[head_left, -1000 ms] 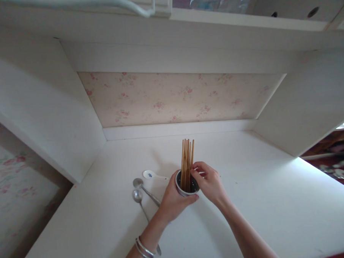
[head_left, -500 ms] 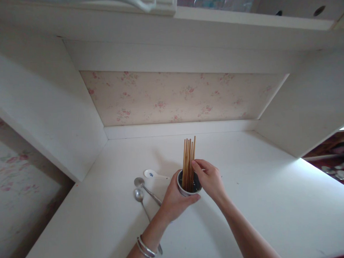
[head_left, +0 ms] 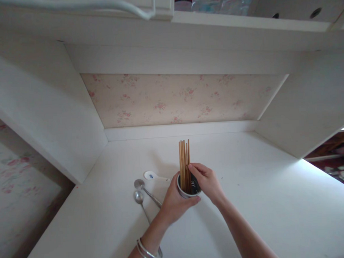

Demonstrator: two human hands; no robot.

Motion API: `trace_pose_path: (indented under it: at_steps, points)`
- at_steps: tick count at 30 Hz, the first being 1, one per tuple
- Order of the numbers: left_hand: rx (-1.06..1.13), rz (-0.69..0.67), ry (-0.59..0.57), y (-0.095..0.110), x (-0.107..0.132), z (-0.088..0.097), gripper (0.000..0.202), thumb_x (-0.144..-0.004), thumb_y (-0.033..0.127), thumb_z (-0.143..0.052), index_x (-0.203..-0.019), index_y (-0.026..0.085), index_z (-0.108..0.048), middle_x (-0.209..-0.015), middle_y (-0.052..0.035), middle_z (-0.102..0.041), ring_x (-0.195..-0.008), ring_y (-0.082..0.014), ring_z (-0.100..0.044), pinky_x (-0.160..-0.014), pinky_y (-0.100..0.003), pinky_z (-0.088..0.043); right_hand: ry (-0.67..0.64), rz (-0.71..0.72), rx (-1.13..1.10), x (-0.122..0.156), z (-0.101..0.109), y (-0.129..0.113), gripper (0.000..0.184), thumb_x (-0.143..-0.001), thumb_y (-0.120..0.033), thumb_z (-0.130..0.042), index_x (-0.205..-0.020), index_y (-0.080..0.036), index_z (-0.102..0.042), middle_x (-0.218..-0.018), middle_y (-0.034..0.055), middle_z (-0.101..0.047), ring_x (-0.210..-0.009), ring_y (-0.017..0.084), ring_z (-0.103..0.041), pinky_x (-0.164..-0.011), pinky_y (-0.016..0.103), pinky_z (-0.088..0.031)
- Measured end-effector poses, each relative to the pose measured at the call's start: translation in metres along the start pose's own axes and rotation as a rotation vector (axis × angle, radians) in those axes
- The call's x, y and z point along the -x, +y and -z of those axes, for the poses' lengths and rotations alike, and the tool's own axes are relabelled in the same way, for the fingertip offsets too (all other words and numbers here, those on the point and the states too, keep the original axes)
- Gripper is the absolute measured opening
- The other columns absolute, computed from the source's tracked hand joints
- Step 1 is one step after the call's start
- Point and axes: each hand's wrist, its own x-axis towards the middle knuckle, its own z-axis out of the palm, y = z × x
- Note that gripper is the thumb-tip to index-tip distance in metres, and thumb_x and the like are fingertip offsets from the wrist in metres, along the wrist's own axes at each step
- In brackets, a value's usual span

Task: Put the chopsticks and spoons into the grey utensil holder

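Note:
My left hand [head_left: 178, 201] is wrapped round a round utensil holder [head_left: 187, 195] with a pale rim and a dark inside with small holes. Several wooden chopsticks [head_left: 183, 159] stand upright in it, gathered toward its left side. With thumb and forefinger my right hand [head_left: 205, 180] pinches the rightmost chopstick [head_left: 189, 153] just above the rim. Left of the holder lie a white ceramic spoon [head_left: 151, 176] with a blue mark and two metal spoons, one [head_left: 139, 183] above the other [head_left: 139, 197]. My left forearm partly hides their handles.
The white counter [head_left: 263, 201] is bounded by white side panels [head_left: 296, 100] and a flowered back wall [head_left: 170, 98]. Overhead runs a shelf [head_left: 241, 21] with plastic bottles [head_left: 208, 1] on it. A cabinet door with a curved handle [head_left: 121, 5] hangs at upper left.
My right hand has shifted slightly left and down with the pinched chopstick. The chopsticks now lean closer to the holder's left side, showing more of its dark inside. My left hand keeps its hold.

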Motion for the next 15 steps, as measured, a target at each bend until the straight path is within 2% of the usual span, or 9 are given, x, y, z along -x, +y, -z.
trace_pose_path:
  at_steps: [5, 9, 13, 15]
  points:
    - [0.001, 0.013, -0.006, 0.004, 0.000, -0.001, 0.080, -0.063, 0.017, -0.082, -0.133, 0.022, -0.043, -0.131, -0.0098, -0.056, -0.122, -0.0267, -0.052, -0.105, -0.044, -0.039, -0.091, -0.068, -0.139, 0.004, 0.003, 0.007, 0.042, -0.085, -0.052, -0.057, -0.108, -0.019, -0.070, -0.107, 0.0084, -0.072, -0.100, 0.026, -0.064, -0.089, 0.040, -0.050]
    - [0.039, 0.011, -0.033, 0.011, 0.001, -0.001, 0.074, -0.065, 0.020, -0.080, -0.130, 0.022, -0.046, -0.129, -0.0091, -0.057, -0.120, -0.0267, -0.053, -0.104, -0.042, -0.041, -0.215, -0.064, -0.293, 0.015, 0.011, 0.018, 0.049, -0.083, -0.051, -0.062, -0.125, -0.026, -0.059, -0.130, 0.0060, -0.061, -0.123, 0.027, -0.052, -0.106, 0.044, -0.038]
    - [0.084, 0.045, -0.068, 0.014, 0.001, 0.000, 0.071, -0.066, 0.028, -0.081, -0.128, 0.022, -0.047, -0.121, -0.0090, -0.062, -0.111, -0.0259, -0.058, -0.095, -0.037, -0.047, -0.428, -0.043, -0.459, 0.025, 0.013, 0.028, 0.083, -0.069, -0.055, -0.075, -0.139, -0.026, -0.041, -0.138, 0.0096, -0.053, -0.128, 0.030, -0.047, -0.108, 0.049, -0.035]
    - [0.120, 0.055, -0.084, 0.013, 0.000, 0.001, 0.075, -0.063, 0.032, -0.083, -0.128, 0.021, -0.047, -0.119, -0.0101, -0.061, -0.109, -0.0262, -0.058, -0.093, -0.036, -0.048, -0.479, -0.026, -0.488, 0.027, 0.012, 0.030, 0.097, -0.061, -0.052, -0.082, -0.141, -0.025, -0.036, -0.138, 0.0118, -0.052, -0.128, 0.032, -0.047, -0.107, 0.049, -0.036]
